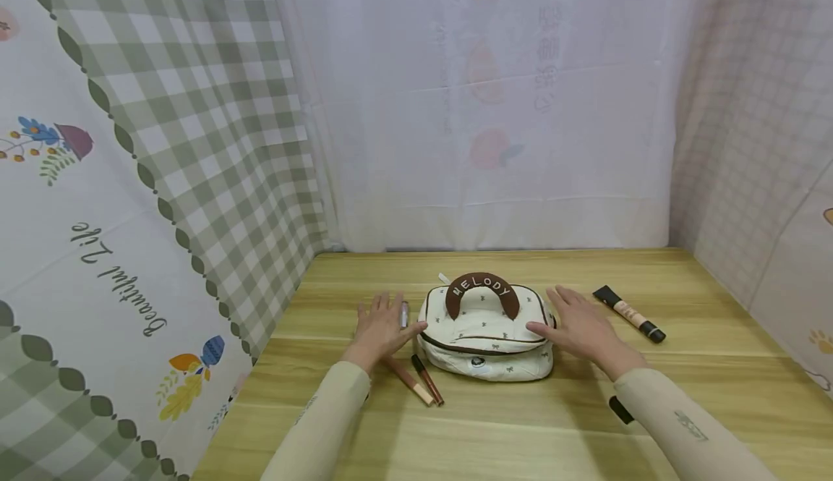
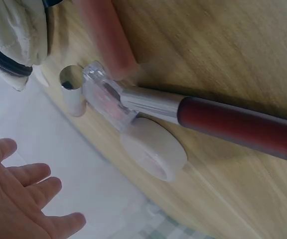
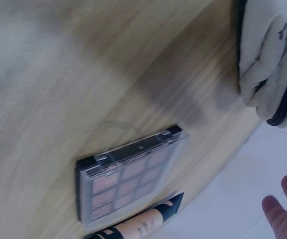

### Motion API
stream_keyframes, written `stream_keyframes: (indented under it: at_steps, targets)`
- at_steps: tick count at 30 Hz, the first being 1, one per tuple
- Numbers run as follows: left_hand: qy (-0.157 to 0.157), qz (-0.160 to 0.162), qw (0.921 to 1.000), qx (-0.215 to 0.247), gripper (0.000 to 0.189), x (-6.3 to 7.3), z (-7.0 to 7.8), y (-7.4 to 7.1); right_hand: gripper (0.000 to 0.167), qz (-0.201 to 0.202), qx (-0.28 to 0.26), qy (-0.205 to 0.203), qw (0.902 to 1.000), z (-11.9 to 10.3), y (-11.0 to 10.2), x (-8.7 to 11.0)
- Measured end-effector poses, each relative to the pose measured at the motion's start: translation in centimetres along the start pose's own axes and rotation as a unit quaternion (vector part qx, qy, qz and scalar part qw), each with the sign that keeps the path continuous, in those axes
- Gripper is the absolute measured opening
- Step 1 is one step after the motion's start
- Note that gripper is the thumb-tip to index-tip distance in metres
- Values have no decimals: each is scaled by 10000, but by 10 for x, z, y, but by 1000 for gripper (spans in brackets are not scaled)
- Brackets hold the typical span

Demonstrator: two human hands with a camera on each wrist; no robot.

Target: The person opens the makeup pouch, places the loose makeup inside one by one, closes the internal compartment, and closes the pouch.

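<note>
A cream cosmetic bag (image 1: 484,365) with small bow prints, dark zipper trim and a brown handle marked MELODY stands upright on the wooden table. On its left side, my left hand (image 1: 379,329) is spread with straight fingers, its thumb right at the bag's edge. To the right, my right hand (image 1: 581,325) is likewise spread, with its thumb against the bag's side in the head view. Both hands hold nothing. Beneath the left arm lie a brown tube with a beige cap (image 1: 411,382) and a slim dark-capped tube (image 1: 427,380).
Near the left hand are a white ring-shaped item (image 2: 153,149), a clear case (image 2: 107,97), a silver cylinder (image 2: 73,89) and a dark red stick with a silver end (image 2: 233,122). An eyeshadow palette (image 3: 131,177) and a beige squeeze tube (image 1: 630,315) lie at right. Curtains surround the table.
</note>
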State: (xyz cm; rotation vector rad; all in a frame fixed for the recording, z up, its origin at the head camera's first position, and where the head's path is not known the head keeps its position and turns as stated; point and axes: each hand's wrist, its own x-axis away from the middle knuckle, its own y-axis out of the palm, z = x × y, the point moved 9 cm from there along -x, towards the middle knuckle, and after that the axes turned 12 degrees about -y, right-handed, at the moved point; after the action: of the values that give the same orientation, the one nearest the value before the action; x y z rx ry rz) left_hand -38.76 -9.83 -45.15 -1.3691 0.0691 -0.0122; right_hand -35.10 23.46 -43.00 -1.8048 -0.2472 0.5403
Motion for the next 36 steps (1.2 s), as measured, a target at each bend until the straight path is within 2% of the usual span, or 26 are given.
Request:
stream_keyframes:
  at_steps: [9, 14, 23, 30, 36]
  targets:
    - [69, -47, 9998, 163, 85, 0, 5, -4, 95, 11, 35, -243, 9997, -11, 2, -16]
    - [25, -163, 9997, 164, 87, 0, 6, -4, 93, 15, -268, -232, 9994, -12, 7, -24]
    - [-12, -415, 9987, 290, 87, -3, 9, 0, 93, -322, -645, -208, 9972, -17, 19, -37]
    - [-11, -498, 9985, 234, 86, -2, 10, 1, 91, -534, -984, -16, 9937, -16, 28, -42]
    - [-2, -457, 9987, 210, 84, -2, 11, -1, 86, -473, -806, -54, 9956, -15, 33, -40]
